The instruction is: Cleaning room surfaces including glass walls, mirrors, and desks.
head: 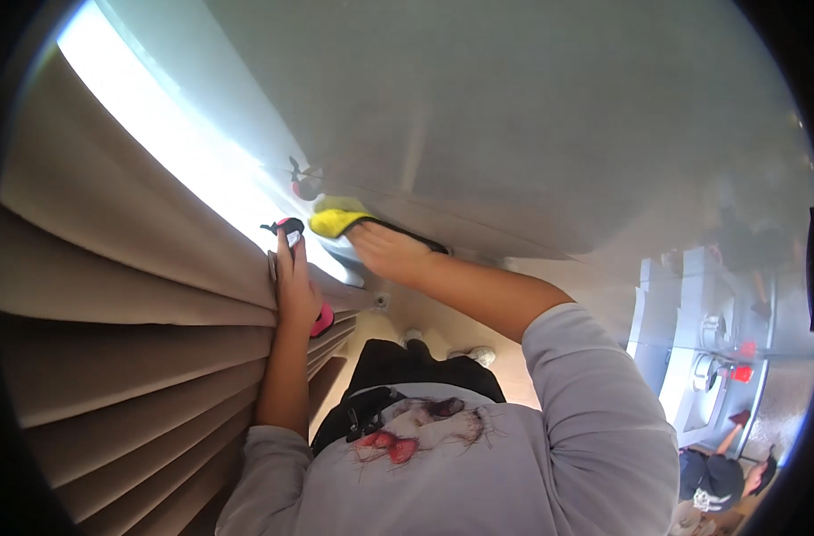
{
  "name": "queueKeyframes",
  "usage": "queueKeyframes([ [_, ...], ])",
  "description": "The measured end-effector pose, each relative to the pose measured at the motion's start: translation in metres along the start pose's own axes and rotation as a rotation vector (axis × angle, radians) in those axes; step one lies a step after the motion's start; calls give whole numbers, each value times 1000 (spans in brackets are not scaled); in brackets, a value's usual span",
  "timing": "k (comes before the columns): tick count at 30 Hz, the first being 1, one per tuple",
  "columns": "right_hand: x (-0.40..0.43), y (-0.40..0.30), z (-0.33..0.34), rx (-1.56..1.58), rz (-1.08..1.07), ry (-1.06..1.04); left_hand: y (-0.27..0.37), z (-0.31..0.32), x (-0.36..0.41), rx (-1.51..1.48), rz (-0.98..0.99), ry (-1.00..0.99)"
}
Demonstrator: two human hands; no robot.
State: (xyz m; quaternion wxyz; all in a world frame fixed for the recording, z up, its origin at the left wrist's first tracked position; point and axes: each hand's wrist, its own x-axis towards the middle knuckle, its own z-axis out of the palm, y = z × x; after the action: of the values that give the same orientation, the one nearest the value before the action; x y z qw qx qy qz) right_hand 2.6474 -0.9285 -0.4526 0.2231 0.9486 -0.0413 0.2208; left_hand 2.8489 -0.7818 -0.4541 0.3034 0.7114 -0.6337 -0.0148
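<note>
My right hand (388, 251) presses a yellow cloth (336, 221) with a dark edge flat against a glossy grey panel (487, 127). The cloth's reflection shows in the panel just above it. Further left, my left hand (298, 285) is closed around a pink-and-black handheld item (291, 226). A white tag or label shows near the item's top, and a pink part (323, 320) sticks out below the hand. Its exact kind is hard to tell. This hand is beside the curtain and a little short of the panel, which mirrors the item.
A pleated brown curtain (145, 355) fills the left side, with a bright strip of light (179, 144) beyond it. A small floor drain (381, 301) lies below. At right are white washbasins (698, 409), a red object (741, 374) and another person (718, 479).
</note>
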Motion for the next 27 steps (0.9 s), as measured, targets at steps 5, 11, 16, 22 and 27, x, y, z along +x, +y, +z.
queueKeyframes([
  [5,-129,-33,97,-39,-233,-378,5,-1,3,109,-75,-54],
  [11,-316,-46,85,-10,-365,-878,-11,-24,-5,163,-95,-27],
  [16,-455,-17,-8,-24,-352,-1168,-6,-17,1,26,-164,69],
  [22,-339,10,-54,34,-188,-687,-12,-3,-3,-10,-190,163],
  [27,-144,77,-150,33,133,-261,-10,-1,-2,1,-164,99],
])
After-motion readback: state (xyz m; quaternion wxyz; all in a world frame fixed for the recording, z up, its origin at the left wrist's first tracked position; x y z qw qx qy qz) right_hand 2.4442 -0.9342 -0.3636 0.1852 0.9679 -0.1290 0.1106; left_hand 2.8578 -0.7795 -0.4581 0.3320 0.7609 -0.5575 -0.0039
